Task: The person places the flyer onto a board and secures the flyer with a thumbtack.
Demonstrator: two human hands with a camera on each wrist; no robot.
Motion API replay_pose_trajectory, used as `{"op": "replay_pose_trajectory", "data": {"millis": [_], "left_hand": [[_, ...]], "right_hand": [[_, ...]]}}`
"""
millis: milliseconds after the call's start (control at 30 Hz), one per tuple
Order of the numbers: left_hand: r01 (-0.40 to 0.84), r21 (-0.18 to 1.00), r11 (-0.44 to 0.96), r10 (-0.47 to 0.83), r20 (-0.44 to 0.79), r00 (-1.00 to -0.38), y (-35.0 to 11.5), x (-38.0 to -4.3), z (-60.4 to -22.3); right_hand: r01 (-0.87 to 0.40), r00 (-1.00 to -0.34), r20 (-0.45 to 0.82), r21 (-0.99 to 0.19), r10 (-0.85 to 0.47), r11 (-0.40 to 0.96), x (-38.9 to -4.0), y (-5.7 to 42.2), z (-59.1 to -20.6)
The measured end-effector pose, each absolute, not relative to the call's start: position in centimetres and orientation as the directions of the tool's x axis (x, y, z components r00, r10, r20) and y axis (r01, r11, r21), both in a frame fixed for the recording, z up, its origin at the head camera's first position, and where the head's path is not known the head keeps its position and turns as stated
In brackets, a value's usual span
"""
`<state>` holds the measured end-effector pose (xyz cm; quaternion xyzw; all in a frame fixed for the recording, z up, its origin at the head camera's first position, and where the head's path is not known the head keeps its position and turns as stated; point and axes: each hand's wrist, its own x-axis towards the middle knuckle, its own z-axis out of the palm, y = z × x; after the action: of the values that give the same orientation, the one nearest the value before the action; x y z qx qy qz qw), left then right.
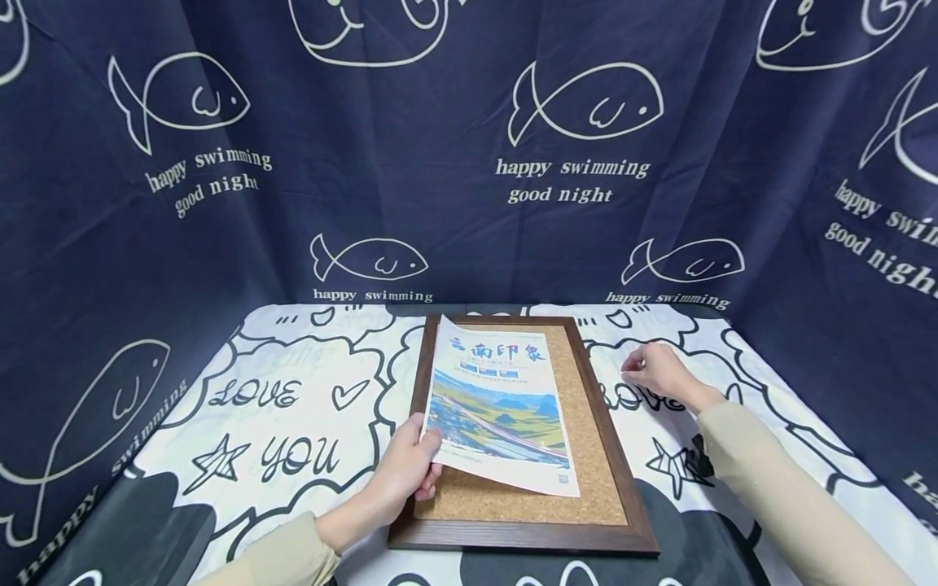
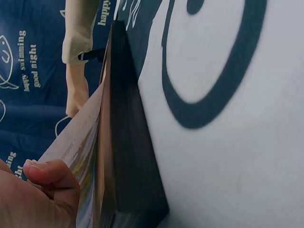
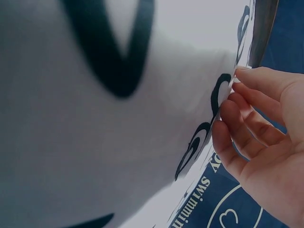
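Pinches poster (image 1: 506,407) over corkboard (image 1: 592,456) with left fingers (image 2: 52,172); half-closes right fingers (image 3: 256,124) over desk (image 1: 308,423), cannot tell if holding anything.

Free room right of the poster (image 1: 498,407), left grip (image 1: 406,468) across its left edge.

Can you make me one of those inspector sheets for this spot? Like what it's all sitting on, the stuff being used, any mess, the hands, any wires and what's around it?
Surface: white cloth with dark doodles, stars, hearts and words.
Job's things: a landscape poster over a brown-framed corkboard; its left edge is raised off the cork.
Clutter: nothing seen.
Left hand: pinches the poster's left edge.
Right hand: beside the board, near the cloth, fingers bent; can't tell if it pinches something tiny.
Cables: nothing seen.
Surroundings: dark blue curtain with white fish and "happy swimming good night".
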<state>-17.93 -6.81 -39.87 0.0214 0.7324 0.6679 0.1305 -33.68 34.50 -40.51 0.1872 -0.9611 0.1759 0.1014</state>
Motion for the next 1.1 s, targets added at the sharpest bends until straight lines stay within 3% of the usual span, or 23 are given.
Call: {"op": "replay_pose_trajectory", "data": {"millis": [800,1100], "left_hand": [[-0.153,0.983,0.104,0.313,-0.178,-0.933,-5.9,-17.5,-40.3],[-0.197,0.96,0.199,0.334,-0.255,-0.907,-6.9,-17.4,-39.5]], "right_hand": [[-0.383,-0.916,0.25,-0.307,-0.314,0.871,-33.7,34.6,-40.8],[-0.332,-0.938,0.235,-0.407,-0.254,0.851,-34.0,34.5,-40.1]]}}
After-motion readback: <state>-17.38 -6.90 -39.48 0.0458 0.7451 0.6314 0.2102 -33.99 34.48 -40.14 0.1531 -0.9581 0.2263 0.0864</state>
